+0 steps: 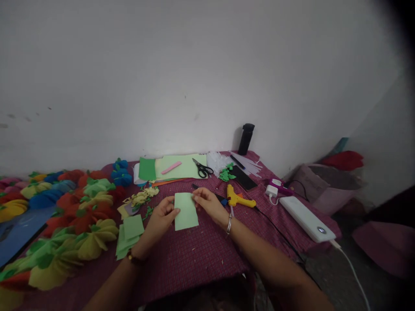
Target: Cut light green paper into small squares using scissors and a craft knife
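Pale green sheet: one that I can see (no clue if there's a second layer), held up between both hands just above the purple checked surface [207, 268]. That's the pale green sheet [186, 212], btw.
Which way it lies: right of the left grip, left of the right one; long axis runs pretty much away from the person.
Nearer hand: neither really, both are touching it.
Left hand [163, 214]: closed in a light pinch on the left edge, thumb on the front.
Right hand [208, 203]: pinched near the upper right corner, barely any gap; exact finger spots behind the paper, can't tell.
Green squares [133, 226]: at least three, overlapping beside the left wrist.
Scissors [202, 169]: one pair, black, beyond the sheet.
Yellow glue gun [239, 198]: one, right of the right hand.
Pink strip [171, 167]: just one.
Puffy paper shapes [99, 239]: loads on the left, too jumbled to count.
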### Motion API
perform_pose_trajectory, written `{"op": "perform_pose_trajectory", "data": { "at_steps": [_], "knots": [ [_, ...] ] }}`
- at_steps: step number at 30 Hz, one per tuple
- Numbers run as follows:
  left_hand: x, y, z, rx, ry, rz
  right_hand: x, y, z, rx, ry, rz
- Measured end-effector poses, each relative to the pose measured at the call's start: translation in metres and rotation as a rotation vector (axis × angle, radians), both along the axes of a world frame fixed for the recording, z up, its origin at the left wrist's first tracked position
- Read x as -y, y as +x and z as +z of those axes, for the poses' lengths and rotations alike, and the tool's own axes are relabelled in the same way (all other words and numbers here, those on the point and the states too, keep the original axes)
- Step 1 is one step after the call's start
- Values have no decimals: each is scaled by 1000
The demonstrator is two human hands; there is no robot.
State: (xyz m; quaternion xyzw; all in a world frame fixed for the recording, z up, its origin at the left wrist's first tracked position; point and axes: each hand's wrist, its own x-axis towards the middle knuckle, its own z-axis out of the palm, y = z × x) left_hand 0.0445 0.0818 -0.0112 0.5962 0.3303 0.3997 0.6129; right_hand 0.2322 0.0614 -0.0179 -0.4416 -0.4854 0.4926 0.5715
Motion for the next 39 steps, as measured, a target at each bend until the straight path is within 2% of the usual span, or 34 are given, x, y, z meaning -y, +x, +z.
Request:
{"op": "perform_pose_trajectory", "data": {
  "at_steps": [4,10,13,18,23,26,28,31,33,34,36,39],
  "knots": [
    [0,0,-3,-18,43,30,1,3,1,32,-21,32],
    [1,0,-2,-22,32,79,-2,7,-2,82,-40,-16],
    [3,-1,0,-24,53,79,-4,8,-3,80,-55,31],
    [3,0,2,-41,63,73,-3,9,0,61,-58,-8],
    [1,1,-6,-106,120,71,-1,8,-1,66,-12,205],
    [-4,-1,-12,-205,158,79,-1,7,-3,103,26,213],
    [-7,-5,-11,-297,238,144,-1,7,-3,101,-16,162],
    [-8,-11,-4,-413,520,226,-2,9,-2,13,-149,143],
    [-5,-12,1,-444,681,168,-2,10,-2,-63,-208,165],
    [-4,-11,2,-443,704,121,-2,10,-2,-102,-226,180],
    [0,-8,0,-391,608,70,-2,10,-1,-178,-250,215],
    [6,-1,-4,-219,267,0,-1,8,-2,-267,-254,260]
  ]
}}
